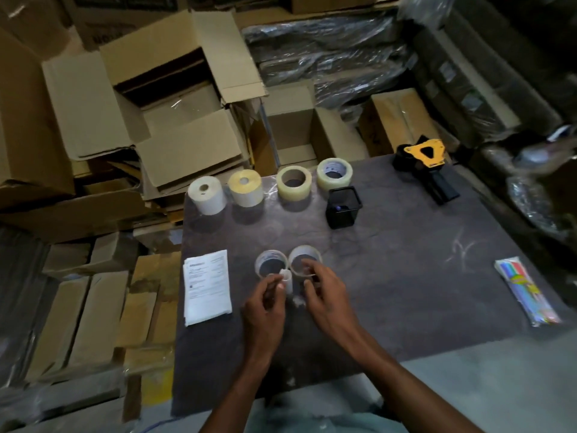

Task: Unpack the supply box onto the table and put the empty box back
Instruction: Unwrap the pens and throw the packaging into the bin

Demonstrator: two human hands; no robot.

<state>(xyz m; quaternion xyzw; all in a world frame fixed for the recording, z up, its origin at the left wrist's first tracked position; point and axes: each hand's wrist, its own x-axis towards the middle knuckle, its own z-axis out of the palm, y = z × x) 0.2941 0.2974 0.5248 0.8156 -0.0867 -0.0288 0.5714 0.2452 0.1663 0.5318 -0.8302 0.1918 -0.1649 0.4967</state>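
A person stands over a dark table (406, 276) in a storeroom crowded with cardboard, both bare hands working close together near its front edge. The left hand (265, 304) pinches a small white tube-like object (288, 279) between thumb and fingertips; what it is cannot be told through the blur. The right hand (324, 295) hovers just beside it with fingers curled and loosely parted, its fingertips over the rim of 1 of 2 small clear tape rolls (271, 263) that lie side by side, touching. Whether the right hand actually grips anything cannot be told.

Along the table's far edge stand 4 larger rolls in a row: 2 white label rolls (208, 195) at left, then 2 clear packing tape rolls (293, 183). A black mesh cup (342, 207) sits just in front of the last roll. A black-and-yellow tape dispenser (426, 164) rests at the far right corner, a packet of coloured pens (527, 295) at the right edge, and a stack of printed papers (206, 285) at the left.

An open cardboard box (175, 98), flaps spread, sits on the piled cartons beyond the table's far left corner
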